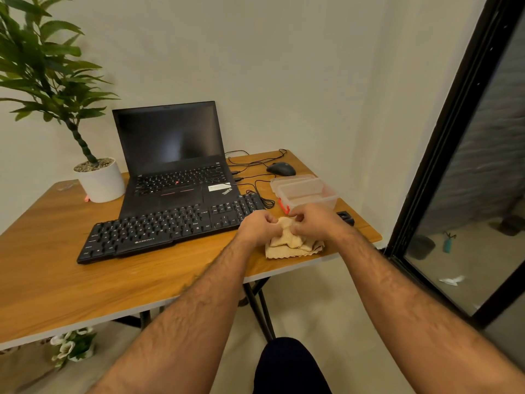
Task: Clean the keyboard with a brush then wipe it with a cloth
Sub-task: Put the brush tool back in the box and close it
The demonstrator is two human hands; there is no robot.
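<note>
Centre-right of frame: both hands at a beige cloth (289,241) bunched on the wooden tabletop (56,280). Left hand (257,227) and right hand (314,220) each pinch its raised top fold with curled fingers. Black keyboard (159,231) lies just left of the cloth, before an open laptop (173,155). Clear plastic box (305,191) just behind the hands.

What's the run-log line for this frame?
stage: cloth prep | left hand: pinching cloth | right hand: pinching cloth | keyboard: untouched | cloth: bunched on table
</note>
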